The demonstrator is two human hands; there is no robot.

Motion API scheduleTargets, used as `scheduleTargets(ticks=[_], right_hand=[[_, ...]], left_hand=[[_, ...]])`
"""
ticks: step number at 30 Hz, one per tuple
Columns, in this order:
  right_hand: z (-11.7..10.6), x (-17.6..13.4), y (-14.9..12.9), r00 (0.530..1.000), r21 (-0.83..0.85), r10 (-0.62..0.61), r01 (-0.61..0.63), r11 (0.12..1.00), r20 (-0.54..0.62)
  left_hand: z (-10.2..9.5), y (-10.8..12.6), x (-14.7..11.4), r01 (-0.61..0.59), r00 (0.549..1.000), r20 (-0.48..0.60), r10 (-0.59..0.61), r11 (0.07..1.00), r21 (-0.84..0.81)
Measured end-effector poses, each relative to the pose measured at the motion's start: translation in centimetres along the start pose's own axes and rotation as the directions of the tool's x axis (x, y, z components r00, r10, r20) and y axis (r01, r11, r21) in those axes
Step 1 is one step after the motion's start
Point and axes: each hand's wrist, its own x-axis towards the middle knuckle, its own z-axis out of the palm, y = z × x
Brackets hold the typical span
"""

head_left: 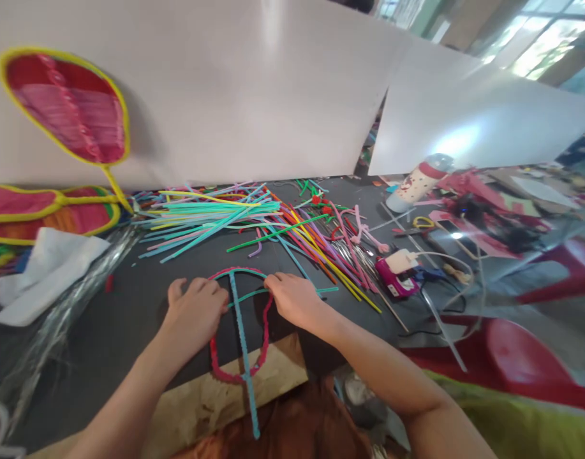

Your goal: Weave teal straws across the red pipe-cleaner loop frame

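Note:
A red pipe-cleaner loop (265,338) lies near the table's front edge, with a light blue pipe-cleaner stem (241,331) running down its middle and out past the bottom. A teal pipe cleaner (249,295) crosses the upper part of the loop, its free end sticking out to the right. My left hand (196,309) is at the loop's upper left, fingers closed around the teal piece's left end. At the upper right, my right hand (292,296) pinches the teal pipe cleaner against the loop's rim. Its fingertips are partly hidden.
Loose coloured pipe cleaners (215,217) spread behind the loop. Brown paper (282,366) lies at the front edge. A finished yellow-edged red paddle shape (67,105) stands at left above white paper (48,268). A bottle (419,185), scissors (422,223) and magenta power adapter (397,280) sit right.

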Motion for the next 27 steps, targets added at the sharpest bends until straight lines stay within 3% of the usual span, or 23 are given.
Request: scheduleTargets(ticks=[8, 13, 19, 27], right_hand=[[-0.1, -0.1, 0.6, 0.997, 0.001, -0.075, 0.075, 0.997, -0.024], [-0.8, 1.0, 0.8, 0.986, -0.084, -0.15, 0.143, 0.986, -0.077], [-1.0, 2.9, 0.5, 0.965, -0.118, -0.252, 0.243, 0.963, -0.074], [0.6, 3.9, 0.5, 0.935, -0.067, -0.341, 0.336, 0.939, -0.1]], left_hand=[[-2.0, 0.6, -0.4, 0.115, 0.993, 0.008, -0.116, 0.991, 0.074], [-2.4, -0.1, -0.7, 0.104, 0.994, 0.019, -0.104, 0.994, 0.025], [-1.9, 0.0, -0.8, 0.038, 0.989, 0.143, -0.036, 0.999, -0.01], [-0.8, 0.0, -1.3, -0.038, 0.999, -0.026, 0.039, 0.999, 0.027]])
